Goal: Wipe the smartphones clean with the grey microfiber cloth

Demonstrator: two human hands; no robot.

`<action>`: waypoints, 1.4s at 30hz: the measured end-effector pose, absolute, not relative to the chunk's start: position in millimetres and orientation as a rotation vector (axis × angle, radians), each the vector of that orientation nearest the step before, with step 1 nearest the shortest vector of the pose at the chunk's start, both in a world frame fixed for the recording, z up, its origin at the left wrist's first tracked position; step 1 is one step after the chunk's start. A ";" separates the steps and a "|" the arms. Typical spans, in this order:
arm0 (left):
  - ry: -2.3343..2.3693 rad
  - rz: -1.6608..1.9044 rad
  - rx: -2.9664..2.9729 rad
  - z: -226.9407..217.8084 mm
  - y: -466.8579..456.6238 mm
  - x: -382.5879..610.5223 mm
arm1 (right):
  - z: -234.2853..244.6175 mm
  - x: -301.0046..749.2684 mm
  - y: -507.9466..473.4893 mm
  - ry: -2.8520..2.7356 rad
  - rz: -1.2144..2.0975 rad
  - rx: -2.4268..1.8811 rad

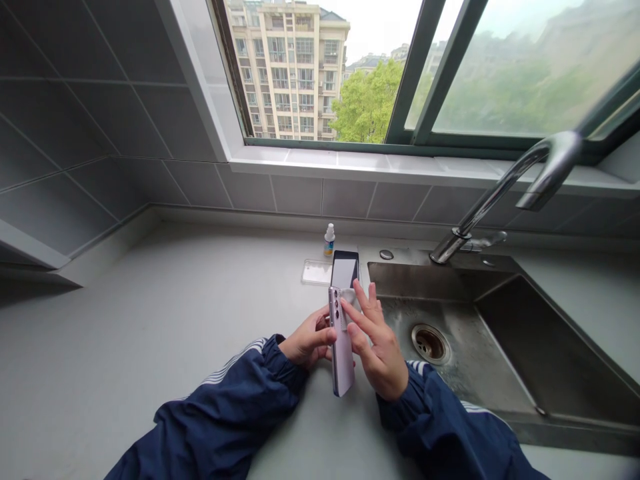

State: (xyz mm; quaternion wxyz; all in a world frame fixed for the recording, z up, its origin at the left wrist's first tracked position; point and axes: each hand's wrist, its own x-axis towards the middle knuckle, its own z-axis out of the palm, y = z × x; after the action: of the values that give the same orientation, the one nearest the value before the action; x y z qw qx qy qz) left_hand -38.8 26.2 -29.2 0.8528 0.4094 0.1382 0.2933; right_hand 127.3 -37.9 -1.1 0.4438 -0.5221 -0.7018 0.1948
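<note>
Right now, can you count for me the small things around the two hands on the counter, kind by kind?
Lilac-backed phone: 1
Dark-framed screen behind it: 1 (perhaps the same folding phone, cannot tell)
Small dropper bottle: 1
Clear plastic piece: 1
White cloth: 1
Total: 5

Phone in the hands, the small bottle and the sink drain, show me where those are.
Lilac phone (343,360): head view, on its back panel.
Small bottle (329,247): head view, on its label.
Sink drain (430,344): head view, on its centre.
</note>
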 end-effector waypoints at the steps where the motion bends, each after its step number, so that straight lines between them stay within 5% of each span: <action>1: 0.286 0.610 0.856 -29.0 26.1 -38.6 | -1.6 127.8 -37.3 -1.732 0.485 -1.301; 42: 0.266 0.547 0.903 -19.3 25.7 -40.5 | 5.4 128.3 -36.5 -1.472 0.791 -1.022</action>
State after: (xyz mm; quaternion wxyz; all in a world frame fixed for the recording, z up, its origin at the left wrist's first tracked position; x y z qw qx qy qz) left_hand -40.5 25.7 -19.3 0.8554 0.4298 0.1263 0.2601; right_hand 128.3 -36.5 5.4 0.5575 -0.4331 -0.6240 0.3352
